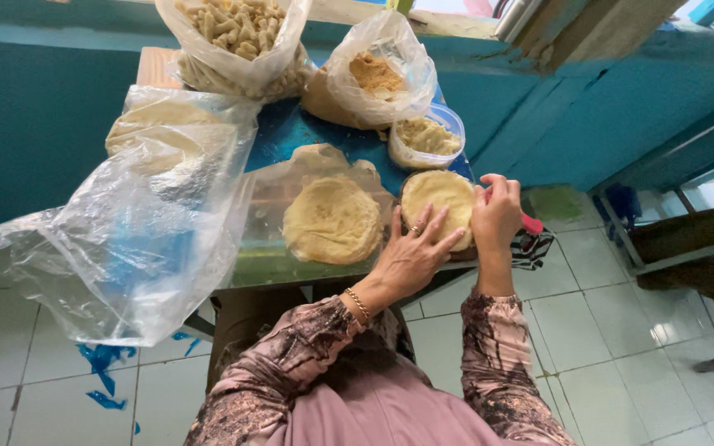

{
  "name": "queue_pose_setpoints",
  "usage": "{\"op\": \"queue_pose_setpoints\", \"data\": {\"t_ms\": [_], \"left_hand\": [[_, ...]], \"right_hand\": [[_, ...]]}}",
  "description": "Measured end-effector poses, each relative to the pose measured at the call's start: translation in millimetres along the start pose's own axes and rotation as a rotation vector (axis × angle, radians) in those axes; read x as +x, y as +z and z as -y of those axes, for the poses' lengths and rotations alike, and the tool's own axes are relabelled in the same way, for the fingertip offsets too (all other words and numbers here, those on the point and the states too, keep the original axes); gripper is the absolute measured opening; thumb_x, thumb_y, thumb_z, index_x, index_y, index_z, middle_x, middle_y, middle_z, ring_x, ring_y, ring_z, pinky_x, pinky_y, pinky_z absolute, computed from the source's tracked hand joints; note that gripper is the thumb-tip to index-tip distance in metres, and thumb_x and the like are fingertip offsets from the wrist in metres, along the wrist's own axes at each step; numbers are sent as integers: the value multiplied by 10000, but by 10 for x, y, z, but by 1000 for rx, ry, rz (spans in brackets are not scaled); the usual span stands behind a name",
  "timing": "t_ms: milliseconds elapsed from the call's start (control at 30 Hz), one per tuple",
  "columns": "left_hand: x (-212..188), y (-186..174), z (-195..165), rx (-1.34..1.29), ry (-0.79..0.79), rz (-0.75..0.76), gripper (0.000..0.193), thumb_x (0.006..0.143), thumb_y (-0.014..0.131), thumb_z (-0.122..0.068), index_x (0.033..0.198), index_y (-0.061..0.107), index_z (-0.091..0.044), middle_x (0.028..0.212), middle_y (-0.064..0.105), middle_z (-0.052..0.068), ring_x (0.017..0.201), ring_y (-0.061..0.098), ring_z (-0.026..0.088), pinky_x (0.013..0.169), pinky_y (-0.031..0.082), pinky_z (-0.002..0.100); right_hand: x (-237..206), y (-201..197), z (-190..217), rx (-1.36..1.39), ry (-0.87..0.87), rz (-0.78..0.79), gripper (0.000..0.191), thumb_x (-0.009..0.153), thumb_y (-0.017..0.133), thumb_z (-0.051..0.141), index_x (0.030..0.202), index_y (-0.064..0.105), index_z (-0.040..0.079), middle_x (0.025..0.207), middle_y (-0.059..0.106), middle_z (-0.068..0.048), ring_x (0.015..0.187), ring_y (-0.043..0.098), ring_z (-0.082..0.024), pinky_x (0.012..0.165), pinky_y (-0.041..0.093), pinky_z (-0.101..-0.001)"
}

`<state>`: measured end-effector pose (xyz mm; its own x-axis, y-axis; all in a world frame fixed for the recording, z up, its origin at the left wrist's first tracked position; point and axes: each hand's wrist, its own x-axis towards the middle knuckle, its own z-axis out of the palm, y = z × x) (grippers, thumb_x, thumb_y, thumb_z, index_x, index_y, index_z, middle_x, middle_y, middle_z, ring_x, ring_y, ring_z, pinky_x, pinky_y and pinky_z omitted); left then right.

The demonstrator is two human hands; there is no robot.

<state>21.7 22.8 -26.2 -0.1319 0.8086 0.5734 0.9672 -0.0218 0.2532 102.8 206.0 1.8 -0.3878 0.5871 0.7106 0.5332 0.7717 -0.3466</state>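
The left hand [411,256] lies flat with fingers spread on the near edge of a round pan [438,198] lined with pale dough; its grip is open and holds nothing. The right hand [496,216] curls loosely over the pan's right rim, fingertips pressing the dough edge, beside a red object [531,223] whose kind I cannot tell. The pan sits at the near right edge of the table [291,136]. Just left lies a dough disc [332,221] on clear plastic. Behind stands a clear tub [427,136] of crumbly dough, then a bag of brown crumbs [376,73] and a bag of short pale sticks [237,29]. A large empty plastic bag [138,239] hangs off the left side.
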Motion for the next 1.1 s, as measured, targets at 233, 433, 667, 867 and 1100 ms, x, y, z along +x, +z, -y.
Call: {"op": "queue_pose_setpoints", "data": {"t_ms": [233, 433, 667, 867, 1100], "left_hand": [[-544, -465, 6, -61, -65, -155, 397, 904, 653, -133, 1300, 637, -146, 1361, 604, 90, 1339, 545, 265, 1176, 259, 661], [-1225, -1107, 704, 26, -390, -341, 282, 875, 658, -69, 1152, 682, -120, 1232, 694, 59, 1160, 632, 275, 1105, 368, 500], [-1171, -1269, 953, -30, -389, -238, 433, 809, 745, -137, 1235, 674, -110, 1332, 619, 107, 1243, 557, 326, 1061, 352, 498], [-976, -1113, 740, -50, -196, -166, 305, 746, 786, -178, 1039, 703, -175, 1224, 646, 42, 1236, 564, 277, 1089, 234, 664], [-864, -1030, 786, -75, -159, -118, 160, 810, 767, -191, 922, 662, -146, 1092, 676, 8, 1148, 603, 251, 1073, 323, 547]], "right_hand": [[-206, -254, 897, 444, -156, 217, 115, 937, 752, 122, 1040, 722, 83, 983, 693, -86, 849, 674, -246, 720, 552, -364], [-565, -193, 1607, 539, -599, 521, 216, 806, 816, 205, 990, 757, 110, 1012, 719, -85, 975, 658, -304, 846, 522, -413], [-728, -110, 1738, 471, -532, 417, 117, 873, 789, 159, 980, 757, 125, 1034, 724, -44, 1001, 687, -274, 888, 538, -402], [-598, -176, 1494, 597, -188, 371, 146, 905, 747, 32, 1043, 755, 78, 1007, 738, -92, 927, 722, -261, 809, 579, -349], [-715, -385, 1328, 472, -242, 455, 152, 862, 760, 84, 1013, 768, 87, 958, 737, -93, 906, 704, -269, 794, 554, -371]]}}
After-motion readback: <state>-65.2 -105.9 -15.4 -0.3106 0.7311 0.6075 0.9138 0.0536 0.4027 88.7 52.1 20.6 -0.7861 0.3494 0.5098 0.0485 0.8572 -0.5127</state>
